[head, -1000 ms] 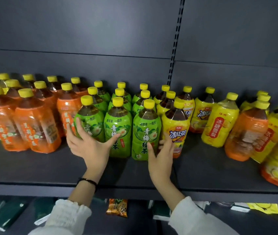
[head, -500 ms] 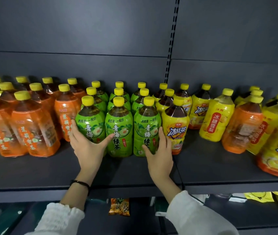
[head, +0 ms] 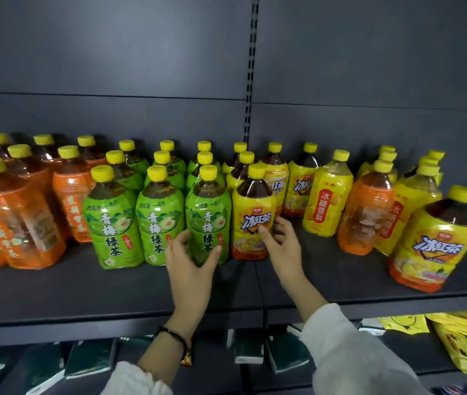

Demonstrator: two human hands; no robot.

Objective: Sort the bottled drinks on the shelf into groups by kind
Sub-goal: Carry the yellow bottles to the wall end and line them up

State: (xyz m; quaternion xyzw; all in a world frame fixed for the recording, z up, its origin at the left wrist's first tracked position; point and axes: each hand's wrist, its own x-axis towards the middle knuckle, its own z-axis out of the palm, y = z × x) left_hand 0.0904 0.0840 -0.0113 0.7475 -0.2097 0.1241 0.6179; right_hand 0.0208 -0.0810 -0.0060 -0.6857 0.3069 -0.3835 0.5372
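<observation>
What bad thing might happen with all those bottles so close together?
The left hand and right hand work low on two front bottles packed tight; a nudge might topple neighbours like dominoes. The tilted yellow bottle near the shelf edge looks likeliest to fall off. The orange bottle among yellows could get overlooked.

The front strip of the shelf (head: 69,292) lay bare along its whole width, leaving room to reach in from the edge. Behind it the orange bottles (head: 21,223) and green bottles (head: 159,218) stood packed side by side in rows, with no gap to slip between. An open patch of shelf lay right of the front iced tea bottle (head: 252,220), where the right hand (head: 283,249) reached. The left hand (head: 192,269) blocked the lower front of the right green bottle (head: 208,215). A tilted yellow bottle (head: 434,240) blocked the far right.
</observation>
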